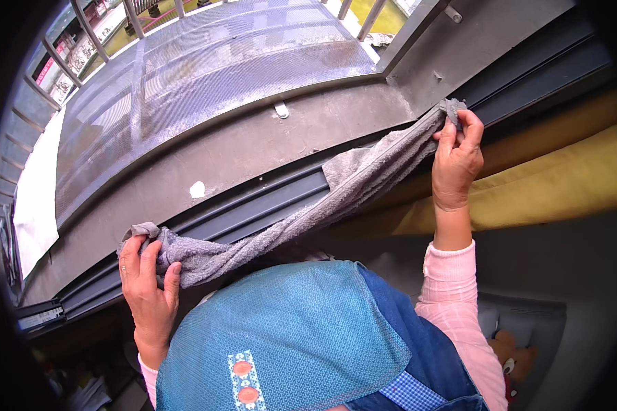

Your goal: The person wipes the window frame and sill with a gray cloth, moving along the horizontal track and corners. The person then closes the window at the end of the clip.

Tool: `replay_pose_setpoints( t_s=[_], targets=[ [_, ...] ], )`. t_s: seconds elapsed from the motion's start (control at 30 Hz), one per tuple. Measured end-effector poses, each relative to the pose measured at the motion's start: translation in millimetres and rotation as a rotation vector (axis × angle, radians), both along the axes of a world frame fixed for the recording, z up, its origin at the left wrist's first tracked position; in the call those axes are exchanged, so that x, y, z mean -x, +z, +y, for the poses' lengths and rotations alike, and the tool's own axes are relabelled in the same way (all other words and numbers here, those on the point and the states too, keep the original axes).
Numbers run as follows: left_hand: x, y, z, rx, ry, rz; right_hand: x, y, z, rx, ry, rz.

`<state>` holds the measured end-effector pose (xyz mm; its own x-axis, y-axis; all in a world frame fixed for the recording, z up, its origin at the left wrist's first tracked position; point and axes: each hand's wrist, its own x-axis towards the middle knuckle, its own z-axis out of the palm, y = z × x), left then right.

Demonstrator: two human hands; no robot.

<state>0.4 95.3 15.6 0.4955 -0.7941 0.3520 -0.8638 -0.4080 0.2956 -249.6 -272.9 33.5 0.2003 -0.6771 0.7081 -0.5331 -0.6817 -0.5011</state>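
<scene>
A grey towel [301, 218] is stretched slantwise between my two hands, twisted along its length, over the dark window track [274, 205]. My left hand [147, 288] grips its bunched lower-left end, fingers curled into the cloth. At the upper right, my right hand [457, 157] pinches the other end between thumb and fingers. Near that hand the towel hangs in loose folds, and part of it lies against the track and sill. The cloth hides the stretch of track beneath it.
Beyond the track lies a dirty grey sill [247, 154] with a white patch [197, 190]. Farther out are a mesh panel [206, 75] and metal bars [86, 31]. A yellow curtain [555, 178] hangs at right; a brown plush toy [513, 359] sits low right.
</scene>
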Motion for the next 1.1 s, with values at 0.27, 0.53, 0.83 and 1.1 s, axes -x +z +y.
replay_pose_setpoints(
  t_s=[0.27,0.53,0.83,1.1],
  targets=[
    [-17.1,-13.5,9.1,0.047,0.033,-0.165,5.4,-37.1,-11.7,0.012,-0.178,0.909],
    [-38.2,-34.4,13.5,0.197,-0.012,0.022,27.7,-31.9,-43.3,0.008,0.160,0.793],
    [-36.9,-31.8,6.7,0.253,-0.026,0.008,-2.7,-35.4,10.0,-0.232,0.368,0.359],
    [-36.8,-32.4,8.9,0.234,-0.013,0.030,6.8,-44.5,28.3,0.157,0.228,0.414]
  ],
)
